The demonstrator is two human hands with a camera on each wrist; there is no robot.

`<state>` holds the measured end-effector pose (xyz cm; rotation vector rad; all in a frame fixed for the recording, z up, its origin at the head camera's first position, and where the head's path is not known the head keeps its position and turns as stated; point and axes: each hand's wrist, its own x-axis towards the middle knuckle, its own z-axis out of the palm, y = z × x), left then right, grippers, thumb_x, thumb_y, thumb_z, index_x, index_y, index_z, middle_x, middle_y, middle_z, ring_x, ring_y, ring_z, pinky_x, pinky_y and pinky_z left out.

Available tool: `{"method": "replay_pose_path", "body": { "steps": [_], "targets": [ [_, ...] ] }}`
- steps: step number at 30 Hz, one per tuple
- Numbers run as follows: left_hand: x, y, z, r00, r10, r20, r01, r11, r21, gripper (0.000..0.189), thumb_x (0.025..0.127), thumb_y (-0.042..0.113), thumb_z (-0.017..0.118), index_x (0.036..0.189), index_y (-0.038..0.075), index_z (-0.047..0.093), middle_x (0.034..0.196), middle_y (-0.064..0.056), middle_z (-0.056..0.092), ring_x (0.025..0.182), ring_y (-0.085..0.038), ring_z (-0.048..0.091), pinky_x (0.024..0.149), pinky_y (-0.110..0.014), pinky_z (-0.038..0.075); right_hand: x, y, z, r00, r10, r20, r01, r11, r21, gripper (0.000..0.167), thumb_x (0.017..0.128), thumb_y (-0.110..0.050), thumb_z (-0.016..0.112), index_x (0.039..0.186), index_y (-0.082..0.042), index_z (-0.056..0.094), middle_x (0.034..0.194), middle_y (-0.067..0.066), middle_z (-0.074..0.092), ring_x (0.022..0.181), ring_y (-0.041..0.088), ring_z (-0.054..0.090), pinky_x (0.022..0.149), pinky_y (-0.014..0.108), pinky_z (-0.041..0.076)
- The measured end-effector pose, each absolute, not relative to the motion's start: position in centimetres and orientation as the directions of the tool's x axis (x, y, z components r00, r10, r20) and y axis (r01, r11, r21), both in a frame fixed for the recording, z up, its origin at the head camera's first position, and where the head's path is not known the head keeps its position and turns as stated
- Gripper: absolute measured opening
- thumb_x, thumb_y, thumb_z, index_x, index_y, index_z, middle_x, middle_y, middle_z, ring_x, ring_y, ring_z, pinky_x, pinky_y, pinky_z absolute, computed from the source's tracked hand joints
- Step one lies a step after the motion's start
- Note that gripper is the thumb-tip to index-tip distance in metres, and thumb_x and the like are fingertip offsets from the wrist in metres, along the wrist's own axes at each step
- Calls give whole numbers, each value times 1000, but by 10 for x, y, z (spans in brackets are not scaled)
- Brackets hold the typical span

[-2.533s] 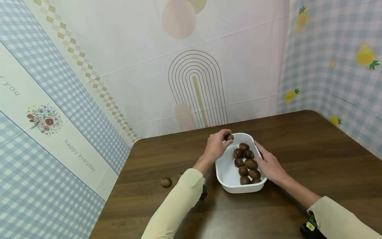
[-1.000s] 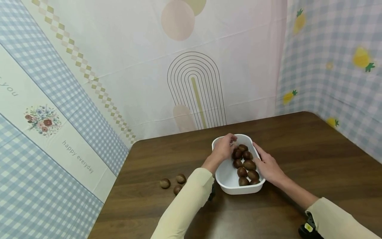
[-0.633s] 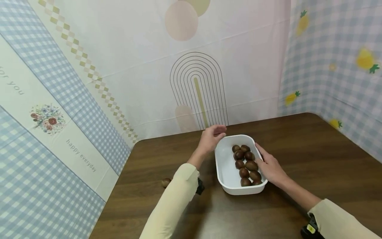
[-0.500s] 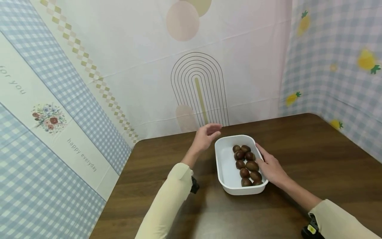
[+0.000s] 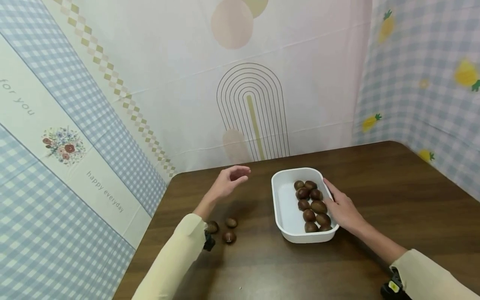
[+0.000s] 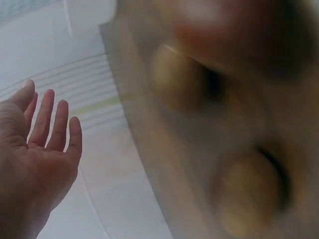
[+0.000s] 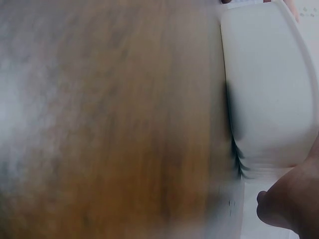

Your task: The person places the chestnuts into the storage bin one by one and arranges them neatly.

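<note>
A white rectangular container (image 5: pixel 280 204) sits on the table with several brown chestnuts (image 5: pixel 318 207) bunched along its right half. My right hand (image 5: pixel 343 210) holds its right rim, the thumb at the inner side and the fingers along the outside. In the right wrist view the container's white wall (image 7: pixel 269 84) shows beside part of that hand (image 7: pixel 294 199). My left hand (image 5: pixel 226 182) hovers left of the container, holding nothing; its fingers look relaxed in the left wrist view. Three loose chestnuts (image 5: pixel 229 237) lie below it, one partly behind the sleeve, and appear blurred in the left wrist view.
The brown wooden table (image 5: pixel 270 266) extends around the container, its far edge meeting a patterned cloth backdrop (image 5: pixel 318 83). Checked cloth (image 5: pixel 112 166) hangs along the left side. Each wrist wears a dark camera device (image 5: pixel 209 241).
My left hand set a chestnut down at the container's far end, let go, and moved out leftward towards the loose chestnuts. My right hand stays on the rim.
</note>
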<state>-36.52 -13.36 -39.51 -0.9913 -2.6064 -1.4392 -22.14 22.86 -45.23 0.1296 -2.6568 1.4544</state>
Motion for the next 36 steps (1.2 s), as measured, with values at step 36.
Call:
{"method": "replay_pose_path", "body": {
  "steps": [36],
  "targets": [
    [-268,-271,-455,-867,482,124,399,524,752,41,103,11,72,141,-2,64,138,-19,68,127,-36,66,104,-44,54,-223,231,-452,-992,-33,125,-122,549,-827,66,109,-8,39,170,-4,14,167,36,24,149,58,31,112,72,36]
  ]
}}
